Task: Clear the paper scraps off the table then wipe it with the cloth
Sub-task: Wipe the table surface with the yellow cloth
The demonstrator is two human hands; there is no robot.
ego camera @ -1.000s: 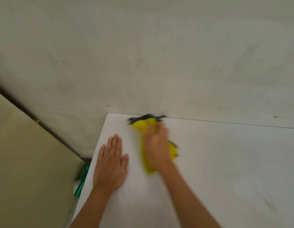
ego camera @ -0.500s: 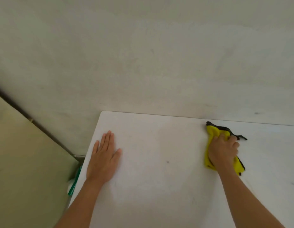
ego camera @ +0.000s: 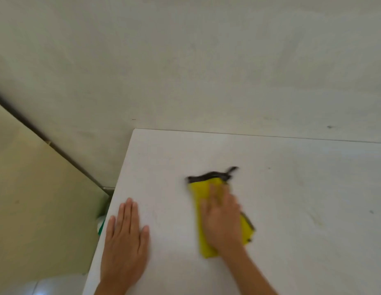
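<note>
A yellow cloth (ego camera: 201, 201) with a dark trim lies flat on the white table (ego camera: 302, 188), a little left of the middle. My right hand (ego camera: 222, 218) presses down on the cloth, fingers together and pointing away from me; the hand and cloth are blurred by motion. My left hand (ego camera: 125, 245) rests flat on the table near its left edge, fingers straight, holding nothing. I see no paper scraps on the table. A few small dark specks mark the surface at the right.
The table's far edge meets a pale wall (ego camera: 185, 71). Left of the table a greenish wall or panel (ego camera: 36, 188) runs down to the floor. A white and green object (ego camera: 101, 224) shows in the gap beside the table's left edge.
My right hand has swept the cloth from the right part of the table back toward the left. A second ago it was at the far left corner. The left hand stays flat.
</note>
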